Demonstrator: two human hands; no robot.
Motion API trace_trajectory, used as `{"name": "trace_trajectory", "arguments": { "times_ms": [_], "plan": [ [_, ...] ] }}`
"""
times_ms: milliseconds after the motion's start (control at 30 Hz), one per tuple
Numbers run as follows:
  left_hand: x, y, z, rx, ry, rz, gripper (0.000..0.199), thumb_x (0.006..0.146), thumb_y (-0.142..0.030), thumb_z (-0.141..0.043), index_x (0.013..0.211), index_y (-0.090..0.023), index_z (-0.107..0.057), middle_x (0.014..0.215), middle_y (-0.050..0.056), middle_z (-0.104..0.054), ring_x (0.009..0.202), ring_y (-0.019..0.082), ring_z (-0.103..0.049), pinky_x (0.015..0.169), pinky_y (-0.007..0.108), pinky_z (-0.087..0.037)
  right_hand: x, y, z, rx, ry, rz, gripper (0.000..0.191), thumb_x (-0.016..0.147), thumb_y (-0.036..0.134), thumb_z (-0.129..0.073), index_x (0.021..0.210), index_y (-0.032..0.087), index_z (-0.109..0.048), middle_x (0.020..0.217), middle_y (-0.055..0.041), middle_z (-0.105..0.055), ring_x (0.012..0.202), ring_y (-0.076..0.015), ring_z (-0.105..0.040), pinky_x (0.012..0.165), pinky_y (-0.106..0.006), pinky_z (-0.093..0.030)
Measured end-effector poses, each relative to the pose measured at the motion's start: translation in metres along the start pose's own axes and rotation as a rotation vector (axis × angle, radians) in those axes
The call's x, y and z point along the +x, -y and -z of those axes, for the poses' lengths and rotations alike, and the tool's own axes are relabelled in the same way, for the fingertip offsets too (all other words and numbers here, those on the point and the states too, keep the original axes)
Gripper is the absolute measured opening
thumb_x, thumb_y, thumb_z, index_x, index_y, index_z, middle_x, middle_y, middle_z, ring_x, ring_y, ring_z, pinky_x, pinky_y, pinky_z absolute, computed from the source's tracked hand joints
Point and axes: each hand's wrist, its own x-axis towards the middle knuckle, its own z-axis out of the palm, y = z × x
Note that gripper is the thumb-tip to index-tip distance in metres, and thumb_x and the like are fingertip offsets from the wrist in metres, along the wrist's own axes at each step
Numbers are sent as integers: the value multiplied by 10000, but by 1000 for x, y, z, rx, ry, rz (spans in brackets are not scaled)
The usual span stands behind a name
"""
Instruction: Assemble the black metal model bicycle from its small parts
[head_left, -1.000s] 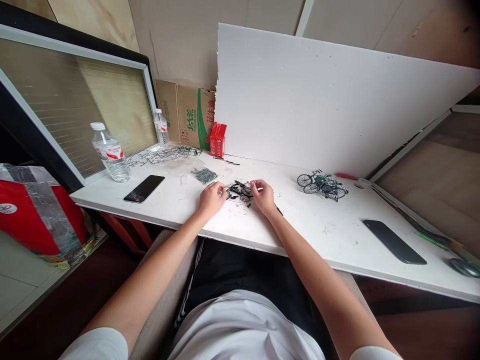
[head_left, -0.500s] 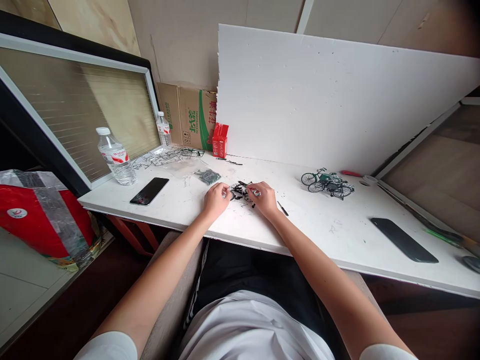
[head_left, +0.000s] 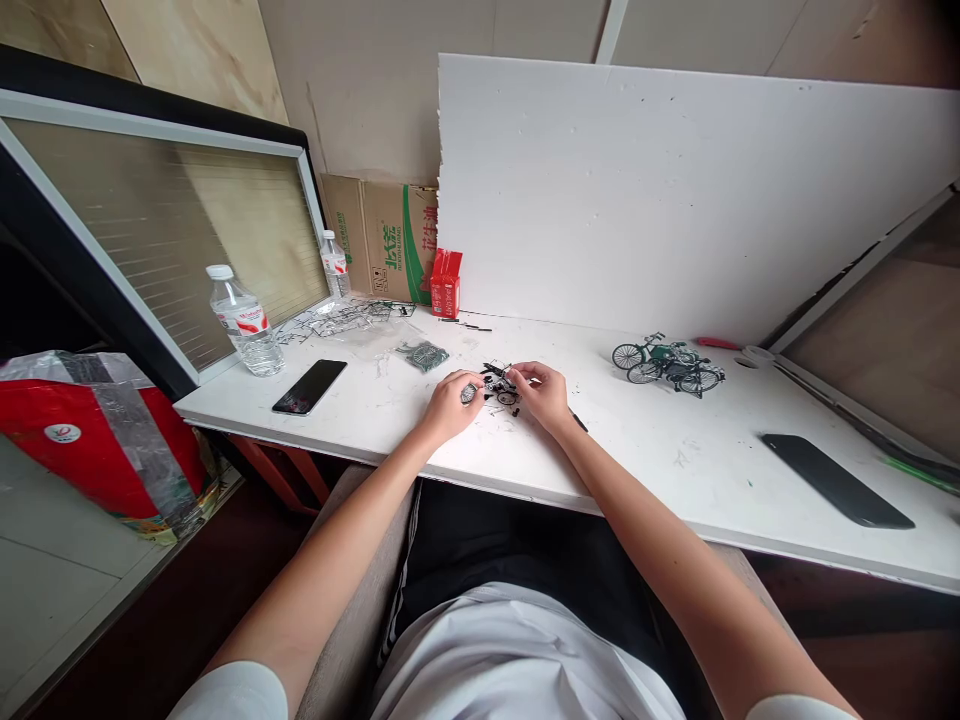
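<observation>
Worktop [head_left: 645, 455] in plain white, long and flat, stretches under both hands, the forearms crossing its near edge. Behind it rises a broad white sheet [head_left: 570, 200], ragged along its left side, which bounds reach on the far side. Off to the right lie a glossy black oblong slab [head_left: 836, 480] (perhaps a phone) and, farther back, a cluster of dark green and black spoked model bicycles [head_left: 667, 368]; between these and the right forearm is the widest room for moving. The left hand [head_left: 454, 405] pinches its fingers on a wheel, while the right hand [head_left: 541, 395] has its fingers drawn together; whether they grip a part I cannot tell. Beyond the left hand lies a flat transparent bag of dark green parts [head_left: 424, 357]. Between the two hands sits a loose pile of small black parts [head_left: 504, 386], just right of the left fingers and right at the right fingertips, with no single long axis I can make out. Smallest is that pinched round spoked wheel [head_left: 469, 394], just left of the pile.
</observation>
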Motion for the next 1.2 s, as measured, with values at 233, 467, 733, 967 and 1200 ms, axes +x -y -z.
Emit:
{"name": "trace_trajectory", "arguments": {
  "times_ms": [233, 467, 733, 967, 1200],
  "plan": [
    [-3, -6, -1, -92, 104, 79, 159, 943, -165, -675, 1066, -198, -771, 1405, 155, -726, 1310, 296, -693, 1177, 462, -492, -3, 0, -5, 60, 56, -21, 364, 882, 551, -792, 957, 195, -814, 999, -115, -831, 878, -264, -779, 779, -364, -624],
    [-3, -1, -16, -333, 99, 275, 190, 940, -299, -727, 1043, -157, -799, 1314, 186, -769, 1249, 321, -730, 1105, 479, -559, -1, -2, -3, 178, 150, -18, 379, 865, 566, -820, 972, 202, -812, 987, -114, -831, 906, -272, -789, 788, -359, -625],
    [-6, 2, -21, -426, 56, 334, 298, 920, -384, -770, 1098, -149, -811, 1185, 171, -812, 1110, 291, -776, 1060, 466, -592, -1, 3, -1, 221, 205, 0, 386, 853, 578, -827, 948, 203, -821, 979, -104, -831, 898, -257, -775, 778, -347, -601],
    [-5, -1, -20, -444, 79, 371, 324, 894, -418, -794, 1077, -150, -806, 1159, 172, -814, 1089, 295, -777, 1047, 472, -596, -2, 9, 3, 170, 245, 7, 370, 886, 567, -794, 959, 207, -836, 998, -96, -831, 932, -263, -767, 791, -353, -589],
    [-5, -2, -20, -445, 55, 407, 332, 865, -428, -822, 1040, -146, -805, 1122, 171, -820, 1054, 296, -784, 1014, 462, -611, -1, 6, 1, 117, 207, 9, 379, 891, 571, -769, 953, 198, -801, 1020, -100, -820, 929, -241, -747, 788, -330, -570]
  ]
}}
